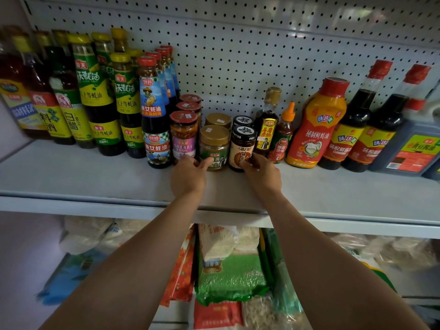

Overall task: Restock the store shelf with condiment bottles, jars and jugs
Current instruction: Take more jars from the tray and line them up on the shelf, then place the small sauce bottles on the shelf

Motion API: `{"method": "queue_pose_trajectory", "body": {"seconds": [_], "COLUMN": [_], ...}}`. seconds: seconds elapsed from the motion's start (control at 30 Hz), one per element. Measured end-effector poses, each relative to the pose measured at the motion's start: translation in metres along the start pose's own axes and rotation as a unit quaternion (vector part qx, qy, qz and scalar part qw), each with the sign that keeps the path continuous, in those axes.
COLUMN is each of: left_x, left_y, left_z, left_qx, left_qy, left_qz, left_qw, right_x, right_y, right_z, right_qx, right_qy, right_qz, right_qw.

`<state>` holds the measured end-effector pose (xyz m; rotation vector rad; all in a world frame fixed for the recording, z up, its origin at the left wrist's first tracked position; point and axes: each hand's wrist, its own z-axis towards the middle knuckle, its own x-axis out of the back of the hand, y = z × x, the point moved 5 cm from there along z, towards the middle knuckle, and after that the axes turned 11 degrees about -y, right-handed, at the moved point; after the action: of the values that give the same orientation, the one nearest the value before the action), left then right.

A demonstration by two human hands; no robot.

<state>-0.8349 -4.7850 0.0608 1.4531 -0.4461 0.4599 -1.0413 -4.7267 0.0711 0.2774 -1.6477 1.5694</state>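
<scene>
Jars on the shelf [95, 177], both our hands on the front row. Left hand [189, 176] reaches between the red-lid jar [183, 136] and the gold-lid jar [214, 147]: thumb lies across the gold-lid jar's lower label, fingertips touch the base of the red-lid jar. Fingers look only loosely bent; we can't tell if it really grips either one. Right hand [262, 176] has its fingers curled on the lower part of the black-lid jar [242, 148], thumb on the front, the rest round its right side. That jar stands upright, touching or just beside the gold-lid jar.

Behind each front jar, more of the same kind in a row toward the pegboard [238, 55].

Left of the left hand: blue-label bottle [156, 120], then green-label bottles [95, 91] in rows. Right of the right hand: small dark bottle [266, 122], small orange-cap bottle [284, 134], orange squeeze bottle [316, 125], two soy sauce bottles [350, 129], then a jug [414, 148] at the far right.

Below the arms, lower shelf holds bagged goods [228, 275].
</scene>
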Motion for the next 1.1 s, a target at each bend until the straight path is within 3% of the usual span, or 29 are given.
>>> {"method": "queue_pose_trajectory", "body": {"seconds": [0.27,0.5,0.77,0.93,1.1], "left_x": [0.004,0.018,0.042,0.038,0.027], "left_y": [0.008,0.006,0.012,0.006,-0.027], "left_z": [-0.011,-0.053,-0.139,-0.185,-0.232], "left_qx": [-0.019,-0.015,-0.068,-0.100,-0.120], "left_qy": [-0.012,-0.010,-0.013,-0.070,-0.122], "left_qz": [0.033,-0.051,-0.004,0.043,0.105], "left_qw": [0.999,0.999,0.998,0.992,0.980], "right_x": [0.000,0.010,0.048,0.063,0.051], "right_y": [0.000,-0.001,0.002,0.003,0.019], "right_z": [-0.002,-0.029,-0.122,-0.186,-0.251], "right_qx": [-0.011,0.015,0.043,0.069,0.024], "right_qy": [-0.017,-0.063,-0.063,-0.069,-0.112], "right_qz": [0.013,0.053,-0.081,-0.159,-0.216], "right_qw": [1.000,0.996,0.994,0.982,0.970]}}
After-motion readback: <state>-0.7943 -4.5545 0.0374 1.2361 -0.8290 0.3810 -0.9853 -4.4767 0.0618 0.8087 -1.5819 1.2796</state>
